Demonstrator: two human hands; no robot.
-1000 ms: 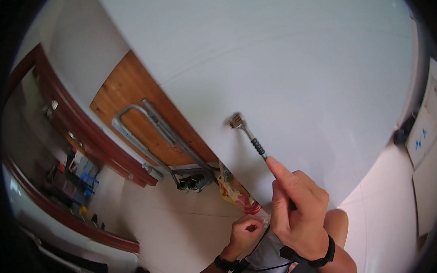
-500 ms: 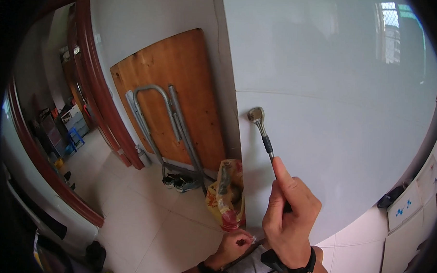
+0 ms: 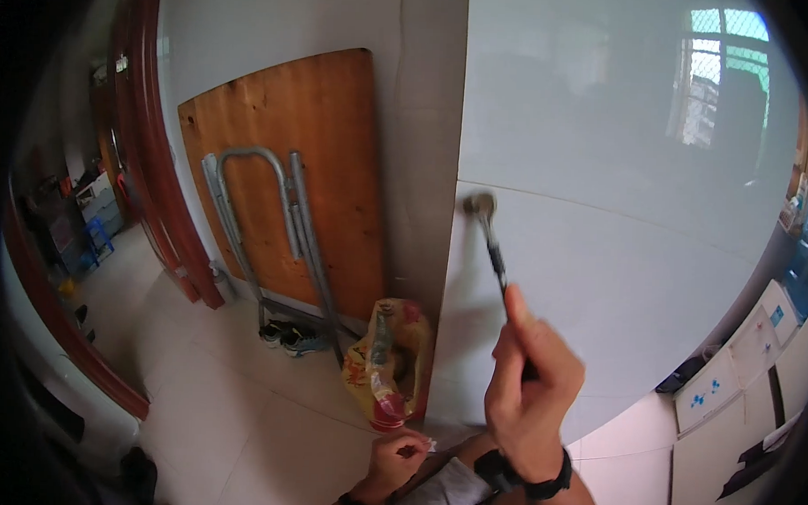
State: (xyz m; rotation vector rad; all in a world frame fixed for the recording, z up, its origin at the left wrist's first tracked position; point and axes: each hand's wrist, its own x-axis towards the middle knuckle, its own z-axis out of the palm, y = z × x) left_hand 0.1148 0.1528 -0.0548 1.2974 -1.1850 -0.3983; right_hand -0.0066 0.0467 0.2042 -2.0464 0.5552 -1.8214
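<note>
My right hand is closed round the handle of a thin metal rod tool, thumb laid along the shaft. Part of the shaft is dark and ridged, and its round metal head is at the glossy white wall panel, just below a horizontal joint and near the panel's left edge. Whether the head touches the surface I cannot tell. Low in front of me, my left hand has its fingers curled together. A small whitish bit shows at its fingertips, too small to name.
Left of the panel, a folding table with grey metal legs leans on the wall. Shoes and a yellow plastic bag stand by it. A doorway with a red-brown frame is at left, white drawers at right.
My view has turned slightly right, so the table, bag and doorway appear farther left. The rod's head still sits near the joint line. Both hands keep their closed shape.
</note>
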